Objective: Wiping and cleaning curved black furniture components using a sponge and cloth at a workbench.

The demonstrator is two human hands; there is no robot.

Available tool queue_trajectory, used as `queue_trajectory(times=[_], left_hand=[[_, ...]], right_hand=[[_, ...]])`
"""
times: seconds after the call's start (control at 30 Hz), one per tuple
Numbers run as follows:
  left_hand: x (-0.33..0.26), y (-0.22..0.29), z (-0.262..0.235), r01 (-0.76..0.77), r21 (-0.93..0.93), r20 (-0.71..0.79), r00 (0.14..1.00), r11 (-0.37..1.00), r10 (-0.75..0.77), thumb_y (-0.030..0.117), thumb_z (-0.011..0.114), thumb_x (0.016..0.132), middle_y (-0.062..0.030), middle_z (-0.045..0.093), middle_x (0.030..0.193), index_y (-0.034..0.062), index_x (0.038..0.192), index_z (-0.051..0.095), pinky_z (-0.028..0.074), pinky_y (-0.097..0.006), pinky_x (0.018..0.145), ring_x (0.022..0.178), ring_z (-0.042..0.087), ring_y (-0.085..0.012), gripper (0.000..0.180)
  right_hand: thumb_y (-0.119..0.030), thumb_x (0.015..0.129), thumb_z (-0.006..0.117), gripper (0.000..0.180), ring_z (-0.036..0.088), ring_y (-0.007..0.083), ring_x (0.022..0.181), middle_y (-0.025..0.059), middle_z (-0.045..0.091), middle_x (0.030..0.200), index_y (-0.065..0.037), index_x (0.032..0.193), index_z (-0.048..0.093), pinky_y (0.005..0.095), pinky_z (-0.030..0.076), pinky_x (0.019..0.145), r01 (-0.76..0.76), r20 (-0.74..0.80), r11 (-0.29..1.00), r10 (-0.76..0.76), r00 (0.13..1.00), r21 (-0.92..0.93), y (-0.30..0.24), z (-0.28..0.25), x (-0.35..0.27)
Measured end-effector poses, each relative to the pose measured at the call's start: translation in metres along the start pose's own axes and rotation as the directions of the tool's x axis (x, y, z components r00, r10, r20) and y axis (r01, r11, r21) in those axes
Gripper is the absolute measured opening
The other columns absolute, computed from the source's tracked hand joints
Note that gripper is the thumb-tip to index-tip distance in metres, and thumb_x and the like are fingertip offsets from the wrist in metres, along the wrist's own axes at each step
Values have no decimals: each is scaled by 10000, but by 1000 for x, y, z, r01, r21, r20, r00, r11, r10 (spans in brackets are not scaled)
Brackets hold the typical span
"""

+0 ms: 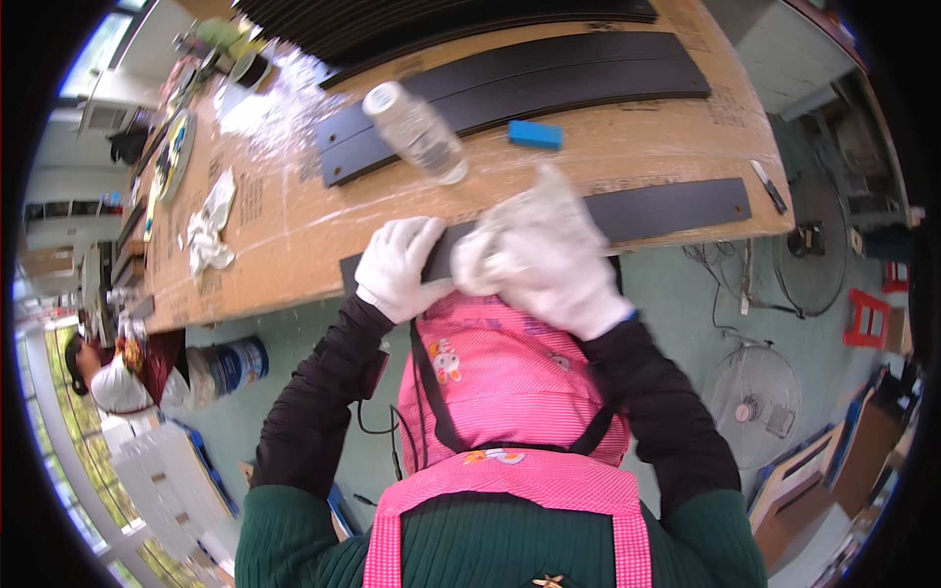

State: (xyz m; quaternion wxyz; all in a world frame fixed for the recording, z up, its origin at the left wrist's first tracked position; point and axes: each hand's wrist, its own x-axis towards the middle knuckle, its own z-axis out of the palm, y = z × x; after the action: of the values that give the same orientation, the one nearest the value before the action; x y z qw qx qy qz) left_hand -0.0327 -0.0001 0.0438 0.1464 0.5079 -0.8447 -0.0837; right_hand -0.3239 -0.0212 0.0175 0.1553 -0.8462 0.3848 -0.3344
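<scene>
A long dark strip board (676,209) lies along the near edge of the table, with a small hole at its right end. My left hand (400,267), in a white glove, grips this board near its left end, thumb on the near side. Bunched in my gloved right hand (569,279) is a white cloth (552,201), pressed against the board right of my left hand; motion blurs it slightly. Beyond my hands stands a clear bottle (420,134) with a white cap, appearing tilted. A blue block (535,135) sits to the bottle's right.
Two dark boards (608,83) lie side by side farther back, before a ribbed dark stack (392,29). A knife (769,186) rests at the table's right edge. Left are a crumpled cloth (211,225) and a tape roll (251,69). A floor fan (753,402) and another person (127,377) are nearby.
</scene>
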Motion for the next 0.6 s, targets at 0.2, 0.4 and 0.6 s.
queue_trajectory(times=[0.2,0.4,0.6], left_hand=[[-98,-95,-34,224,124,-59,974,967,-219,450,993,545,-192,550,1468,36,1478,530,423,-531,1169,1393,502,-415,1121],[-103,-109,-29,70,194,-22,998,978,-67,558,882,671,-146,500,1580,138,1499,577,329,-583,1239,1480,441,-398,977],[-103,-120,-19,83,130,-63,995,988,-76,507,803,784,-140,506,1588,122,1487,592,330,-562,1250,1482,454,-380,829]], right_hand=[[-281,888,756,348,648,296,1181,127,695,1156,-67,1157,697,442,509,1054,-296,-171,915,256,951,-276,73,-33,-44],[-161,765,832,377,620,303,1305,108,697,1307,-145,1132,750,513,395,1202,132,78,965,-153,985,227,-86,76,53],[-238,853,726,343,601,363,1253,181,652,1247,-112,1169,684,480,447,1103,165,248,890,-290,924,424,-140,161,87]])
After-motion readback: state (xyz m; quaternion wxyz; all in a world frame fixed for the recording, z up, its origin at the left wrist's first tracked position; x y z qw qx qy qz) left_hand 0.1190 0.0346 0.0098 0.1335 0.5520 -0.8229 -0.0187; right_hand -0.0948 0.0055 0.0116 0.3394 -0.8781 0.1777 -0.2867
